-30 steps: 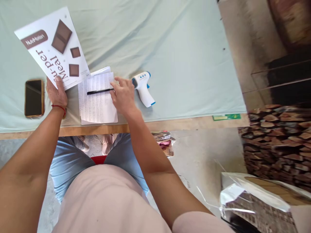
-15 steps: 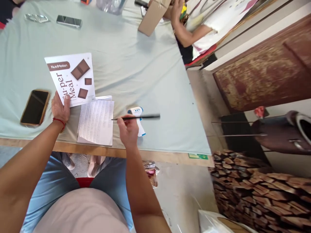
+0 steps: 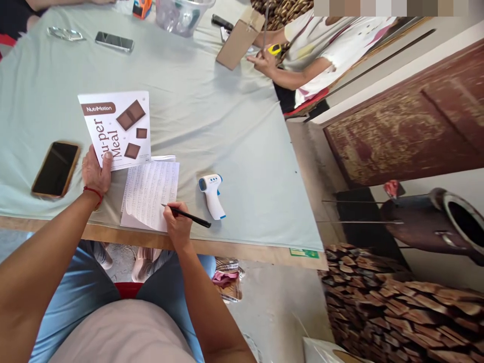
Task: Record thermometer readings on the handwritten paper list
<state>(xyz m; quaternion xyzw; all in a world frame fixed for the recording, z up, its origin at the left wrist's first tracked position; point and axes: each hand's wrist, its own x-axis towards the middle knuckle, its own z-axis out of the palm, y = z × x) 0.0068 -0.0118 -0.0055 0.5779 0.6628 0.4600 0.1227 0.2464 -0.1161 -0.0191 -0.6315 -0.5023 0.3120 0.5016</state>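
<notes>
My left hand [image 3: 97, 171] grips the lower left corner of a white booklet [image 3: 132, 113] printed with chocolate pieces, thumb on its front. The booklet is tilted and overlaps the top of a sheaf of handwritten paper [image 3: 151, 189] at the table's near edge. In my right hand [image 3: 178, 226] is a black pen [image 3: 194, 219], closed in the fingers, its tip over the lower right of the written sheet. I cannot tell whether the tip touches the paper. Right of the pen lies a white and blue infrared thermometer [image 3: 214, 199].
A phone in a brown case [image 3: 56, 169] lies left of my left hand. Farther back are another phone [image 3: 114, 41], a clear plastic tub [image 3: 181, 17] and a cardboard box [image 3: 240, 40]. A co-worker's hand [image 3: 266, 63] is beside the box. Stacked firewood [image 3: 401, 302] stands right of the table.
My right hand has moved down and left with the pen, from the sheet's right side onto its lower right, uncovering the thermometer. The co-worker's hand has lowered beside the box.
</notes>
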